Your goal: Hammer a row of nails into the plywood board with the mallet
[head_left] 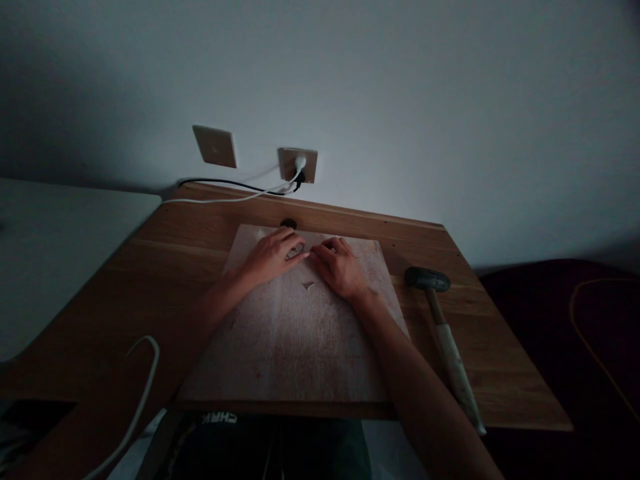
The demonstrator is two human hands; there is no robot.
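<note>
My left hand [275, 255] rests on a pale, worn wooden board [295, 347], its thumb and fingers apart in a curve. Within that curve lies a small cluster of thin metal bits [296, 251], which look like nails. Beside it, my right hand [341, 268] has its fingers bent and closed near the left fingertips; what they pinch, if anything, is too small to make out. A few loose nail-like pieces [309, 285] lie on the board just below both hands. To the right, a mallet [427, 279] with a black head lies on the table.
The board sits on a brown wooden table [500, 373] against a wall. Wall socket [310, 163] holds plugs with a white cable [215, 200] and a black one. A white surface [65, 247] stands at left. A white cord [150, 373] hangs in the left foreground.
</note>
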